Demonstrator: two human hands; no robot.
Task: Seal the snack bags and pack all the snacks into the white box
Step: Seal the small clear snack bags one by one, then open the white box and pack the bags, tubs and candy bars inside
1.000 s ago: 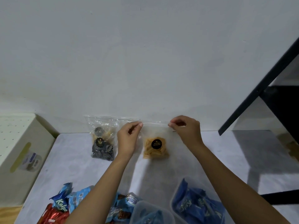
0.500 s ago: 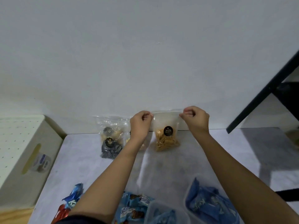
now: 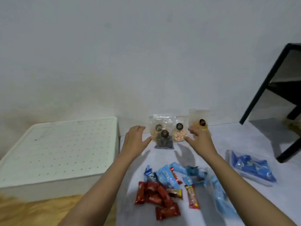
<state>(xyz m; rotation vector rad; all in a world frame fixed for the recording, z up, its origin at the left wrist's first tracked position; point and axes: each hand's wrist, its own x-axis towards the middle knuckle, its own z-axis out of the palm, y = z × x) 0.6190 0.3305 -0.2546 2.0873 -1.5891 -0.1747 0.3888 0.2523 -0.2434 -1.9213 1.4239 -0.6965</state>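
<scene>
Hovering before the snack bags leaning on the wall | left hand spread wide, empty | right hand loose-fingered, empty — just before the chip bag | white box lidded, left of table

Four bags are counted at the far edge of the tabletop, one box beside its left edge, one tub near its right edge; the heaped wrappers are blurred beyond counting.
</scene>
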